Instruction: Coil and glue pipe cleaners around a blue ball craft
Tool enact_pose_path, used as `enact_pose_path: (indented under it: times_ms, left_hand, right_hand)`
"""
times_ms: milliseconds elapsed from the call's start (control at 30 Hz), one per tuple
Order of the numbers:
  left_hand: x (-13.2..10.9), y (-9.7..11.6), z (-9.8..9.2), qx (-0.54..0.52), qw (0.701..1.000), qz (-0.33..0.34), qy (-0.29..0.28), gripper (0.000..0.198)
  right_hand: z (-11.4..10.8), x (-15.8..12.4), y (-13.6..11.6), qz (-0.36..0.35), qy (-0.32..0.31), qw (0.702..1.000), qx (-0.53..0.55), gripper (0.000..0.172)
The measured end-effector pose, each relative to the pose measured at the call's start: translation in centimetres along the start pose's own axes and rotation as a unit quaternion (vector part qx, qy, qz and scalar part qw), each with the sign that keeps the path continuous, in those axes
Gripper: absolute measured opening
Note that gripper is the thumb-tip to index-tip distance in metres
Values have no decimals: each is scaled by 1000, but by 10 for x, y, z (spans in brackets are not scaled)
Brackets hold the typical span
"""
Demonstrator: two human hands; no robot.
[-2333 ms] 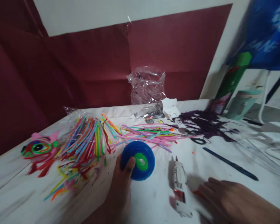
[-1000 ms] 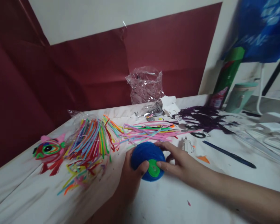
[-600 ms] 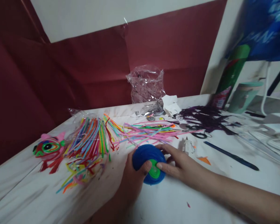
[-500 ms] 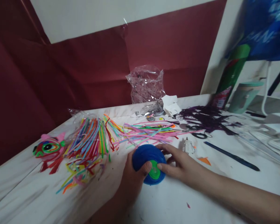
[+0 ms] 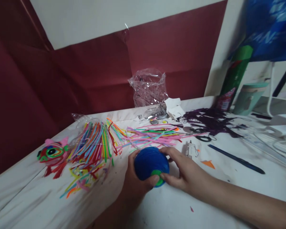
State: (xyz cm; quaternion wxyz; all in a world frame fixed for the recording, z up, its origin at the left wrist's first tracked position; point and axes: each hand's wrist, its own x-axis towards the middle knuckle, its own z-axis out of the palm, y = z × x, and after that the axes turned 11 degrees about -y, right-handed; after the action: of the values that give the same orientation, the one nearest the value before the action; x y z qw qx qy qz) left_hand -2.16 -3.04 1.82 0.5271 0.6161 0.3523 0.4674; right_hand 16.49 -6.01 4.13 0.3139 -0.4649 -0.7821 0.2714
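Between my two hands is a blue ball (image 5: 150, 162) that looks wound with blue strands, with a round green patch (image 5: 159, 178) low on its near side. My left hand (image 5: 135, 183) wraps around the ball's left side, its thumb against the edge of the green patch. From the right, my right hand (image 5: 181, 165) grips the ball, index finger over the top and thumb at the green patch. The fingers behind the ball are hidden. Just beyond the ball lie loose pipe cleaners (image 5: 154, 135) in several colours.
To the left stand a colourful animal figure (image 5: 52, 152) and a bundle of pipe cleaners (image 5: 90, 140). A glue gun (image 5: 191, 149), scissors (image 5: 203, 138), an orange scrap (image 5: 208, 164) and a dark blue stick (image 5: 237, 159) lie to the right, with purple strands (image 5: 208, 121) and a green cup (image 5: 250, 98) behind.
The ball has been turned in my hands, so the green patch now sits lower and less of it shows. Both hands keep hold. The view has shifted slightly.
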Motion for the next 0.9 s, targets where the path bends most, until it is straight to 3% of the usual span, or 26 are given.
enact_pose_path:
  times_ms: [167,300,500,800,900]
  left_hand:
    - [0,6,-1,-28,1000,3,1,76]
    - [-3,4,1,-27,999,18,-4,76]
    - [-9,2,1,-46,997,-18,-54,80]
    - [-10,5,-2,53,998,1,-33,74]
    - [-6,0,-4,43,998,-9,-35,74]
  right_hand:
    - [0,0,1,-17,4,996,92,41]
    - [4,-2,-4,-31,25,998,41,49]
    - [8,-5,-4,-13,21,1000,-3,48]
    - [7,-5,3,0,-40,999,-10,48]
    - [4,-4,1,13,-45,999,4,49]
